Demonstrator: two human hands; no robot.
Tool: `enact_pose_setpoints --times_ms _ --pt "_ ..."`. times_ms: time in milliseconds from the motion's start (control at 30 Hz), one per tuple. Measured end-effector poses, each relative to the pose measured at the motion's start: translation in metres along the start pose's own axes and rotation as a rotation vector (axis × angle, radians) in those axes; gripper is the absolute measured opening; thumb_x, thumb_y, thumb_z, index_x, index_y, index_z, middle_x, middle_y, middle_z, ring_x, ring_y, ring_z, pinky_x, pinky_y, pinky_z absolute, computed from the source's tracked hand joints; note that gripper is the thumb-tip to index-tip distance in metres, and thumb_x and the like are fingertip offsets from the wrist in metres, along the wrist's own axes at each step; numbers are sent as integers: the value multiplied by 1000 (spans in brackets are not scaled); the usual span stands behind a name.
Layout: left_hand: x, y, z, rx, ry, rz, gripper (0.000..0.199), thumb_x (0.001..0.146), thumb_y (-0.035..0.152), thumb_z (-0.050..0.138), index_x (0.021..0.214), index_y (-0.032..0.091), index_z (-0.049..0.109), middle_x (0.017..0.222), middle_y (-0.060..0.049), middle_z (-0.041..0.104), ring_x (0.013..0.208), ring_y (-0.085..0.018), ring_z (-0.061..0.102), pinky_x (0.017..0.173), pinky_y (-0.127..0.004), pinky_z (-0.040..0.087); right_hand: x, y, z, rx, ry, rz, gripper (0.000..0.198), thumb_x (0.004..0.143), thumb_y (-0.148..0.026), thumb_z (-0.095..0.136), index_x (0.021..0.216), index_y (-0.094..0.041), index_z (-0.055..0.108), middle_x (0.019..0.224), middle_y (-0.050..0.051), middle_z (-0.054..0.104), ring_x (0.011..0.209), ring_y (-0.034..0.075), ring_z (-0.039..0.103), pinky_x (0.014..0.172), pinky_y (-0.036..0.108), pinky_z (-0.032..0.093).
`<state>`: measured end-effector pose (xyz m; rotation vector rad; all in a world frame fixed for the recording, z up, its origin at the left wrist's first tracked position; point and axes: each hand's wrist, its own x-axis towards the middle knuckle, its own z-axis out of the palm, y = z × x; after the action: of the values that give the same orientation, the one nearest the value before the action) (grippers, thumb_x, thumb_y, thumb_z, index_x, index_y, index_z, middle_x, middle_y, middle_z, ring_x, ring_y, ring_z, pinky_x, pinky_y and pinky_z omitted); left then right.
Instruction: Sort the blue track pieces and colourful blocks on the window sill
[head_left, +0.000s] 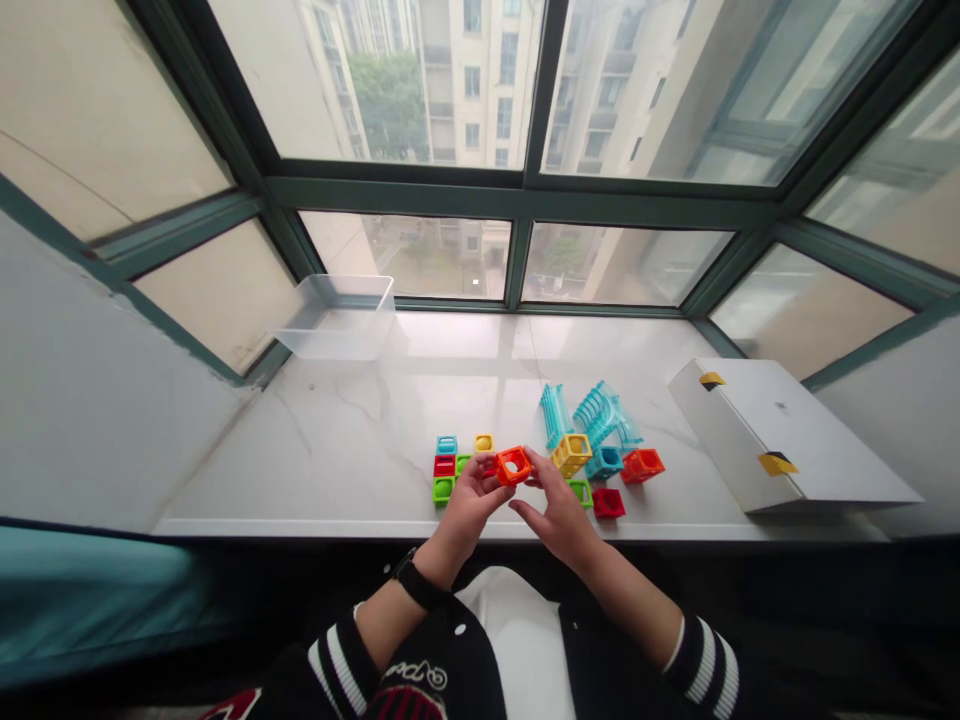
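Above the near edge of the sill, an orange open-frame cube block point(514, 466) with a round hole is between my two hands. My left hand point(471, 505) grips its left side, thumb below and fingers behind. On its right side are the fingers of my right hand point(561, 510), with the thumb held apart below. By my left hand are a blue cube block point(447, 445), a red one point(444, 466), a green one point(443, 490) and a yellow one point(484, 442). A taller yellow block point(572, 454) stands just beyond my right hand, partly hiding other pieces.
Turquoise track pieces point(600, 408) lie beyond the blocks. To the right are a blue block point(604, 463), an orange-red block point(643, 465) and a red block point(608, 503). A clear plastic bin point(341, 335) stands back left; a white box point(795, 430) sits right, near the window.
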<state>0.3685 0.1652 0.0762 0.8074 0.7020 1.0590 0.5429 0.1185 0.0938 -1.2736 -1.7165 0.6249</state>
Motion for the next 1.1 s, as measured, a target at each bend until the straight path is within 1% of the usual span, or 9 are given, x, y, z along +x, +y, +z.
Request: enact_pose_setpoints --times_ms 167,300,467,600,700,767,900,1000,1100 --pt "2 -4 13 -63 -52 -63 60 74 23 95 122 23 60 126 -9 74 113 -25 75 101 -40 57 2 2 -5 -154 155 -109 67 98 -25 68 158 -33 41 145 13 60 138 34 57 114 58 53" --pt "2 -5 21 -55 -95 -92 62 75 27 95 126 24 59 122 -9 76 111 -25 75 102 -41 56 2 1 -7 -205 256 -135 62 96 -25 68 153 -30 44 140 13 61 133 33 60 112 57 54" --pt "4 -1 34 12 -129 -63 59 79 31 93 127 25 59 125 -9 75 112 -25 74 99 -41 58 -2 -1 -15 -246 311 -110 63 94 -25 70 152 -29 45 139 13 63 130 33 63 110 55 56" --pt "5 1 38 130 -287 -3 64 83 32 89 138 29 57 128 -9 72 111 -24 73 98 -41 59 -3 -2 -30 -261 318 -74 71 91 -27 74 155 -27 42 142 14 63 130 33 64 109 54 57" --pt "7 4 34 312 -397 75 72 92 35 80 154 33 44 136 -11 67 114 -24 71 103 -45 58 -5 0 -51 -314 340 -76 74 93 -29 73 158 -25 39 144 15 63 133 34 63 110 54 57" --pt "14 7 25 493 -369 166 69 97 36 72 157 33 40 137 -12 66 113 -23 70 105 -47 56 -9 4 -70 -370 371 -85 72 93 -30 73 158 -25 41 143 16 64 133 34 63 111 55 56" --pt "41 12 -1 936 -190 377 49 101 35 63 148 27 51 133 -12 67 124 -27 65 111 -52 52 -26 19 -108 -440 460 -22 64 93 -33 74 151 -24 50 140 15 66 131 34 64 114 55 54" --pt "63 11 -19 1250 -183 536 40 99 34 63 138 25 61 133 -13 67 128 -33 61 113 -57 48 -44 37 -129 -451 552 103 66 91 -39 75 151 -22 51 140 16 65 129 33 65 112 54 55" --pt "73 5 -23 1354 -211 599 39 99 32 62 137 25 61 132 -12 67 126 -32 63 111 -55 51 -58 53 -142 -447 627 233 74 89 -43 76 154 -20 48 146 17 62 128 33 66 109 53 57"
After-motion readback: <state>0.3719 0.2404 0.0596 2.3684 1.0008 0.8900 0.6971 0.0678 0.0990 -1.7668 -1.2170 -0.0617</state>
